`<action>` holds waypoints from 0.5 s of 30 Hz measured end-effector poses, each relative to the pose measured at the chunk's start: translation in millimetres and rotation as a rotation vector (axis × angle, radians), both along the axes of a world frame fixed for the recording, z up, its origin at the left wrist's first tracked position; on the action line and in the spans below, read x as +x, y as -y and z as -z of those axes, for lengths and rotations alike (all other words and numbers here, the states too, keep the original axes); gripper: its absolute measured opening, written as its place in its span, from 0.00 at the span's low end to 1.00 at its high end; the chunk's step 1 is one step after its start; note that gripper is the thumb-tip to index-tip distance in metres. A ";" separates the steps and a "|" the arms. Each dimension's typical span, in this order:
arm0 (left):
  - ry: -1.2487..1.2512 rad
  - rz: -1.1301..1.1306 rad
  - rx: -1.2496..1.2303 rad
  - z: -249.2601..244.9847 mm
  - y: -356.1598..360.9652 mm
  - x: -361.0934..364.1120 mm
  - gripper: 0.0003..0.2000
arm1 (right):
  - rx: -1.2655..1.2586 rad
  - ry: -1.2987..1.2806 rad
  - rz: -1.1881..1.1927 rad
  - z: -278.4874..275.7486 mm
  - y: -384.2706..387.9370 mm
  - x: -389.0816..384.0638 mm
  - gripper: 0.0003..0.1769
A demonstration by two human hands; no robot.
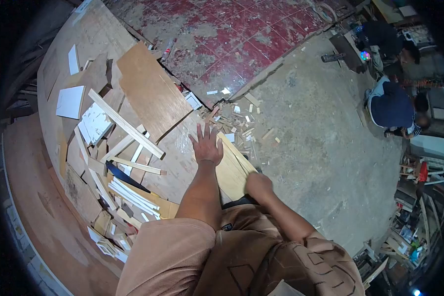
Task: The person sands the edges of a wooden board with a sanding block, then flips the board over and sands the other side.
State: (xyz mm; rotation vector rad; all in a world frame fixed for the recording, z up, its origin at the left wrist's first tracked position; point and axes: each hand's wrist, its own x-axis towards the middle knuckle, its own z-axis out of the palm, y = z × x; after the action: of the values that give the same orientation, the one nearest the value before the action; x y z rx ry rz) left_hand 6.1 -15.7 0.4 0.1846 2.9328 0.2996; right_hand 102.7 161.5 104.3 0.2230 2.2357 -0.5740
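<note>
My left hand lies flat with its fingers spread, at the left edge of a pale wooden board in front of my body. On the board's right side is my right hand, closed, its fingers turned down; whatever it may hold is hidden. A thin dark line runs along the board toward the right hand. Left of my left forearm are white strips, a dark blue curved tool and a long pale wood strip.
A large plywood sheet and white panels lie on the worktable at left. Small offcuts litter the floor ahead. Two people crouch or bend at the right. Scrap wood is piled at lower right.
</note>
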 end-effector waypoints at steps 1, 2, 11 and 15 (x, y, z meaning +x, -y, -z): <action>-0.004 0.000 0.000 -0.3 -0.4 0.8 0.25 | 0.000 -0.002 -0.006 21.0 7.7 -5.3 0.14; -0.008 -0.006 -0.002 -1.5 -0.6 0.7 0.25 | 0.051 -0.016 0.005 42.3 16.4 -10.7 0.14; 0.001 0.007 0.017 -2.8 0.5 0.5 0.25 | 0.109 0.067 -0.010 -49.2 -26.2 41.0 0.13; 0.017 0.007 0.007 -5.2 -0.8 -1.2 0.25 | 0.103 -0.052 0.077 -45.4 -7.6 21.7 0.10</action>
State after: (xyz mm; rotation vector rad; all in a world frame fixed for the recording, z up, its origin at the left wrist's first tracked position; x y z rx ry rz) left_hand 4.9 -14.9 5.5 0.1928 2.9142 0.3083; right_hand 124.4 169.1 149.7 0.3518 2.3182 -0.5111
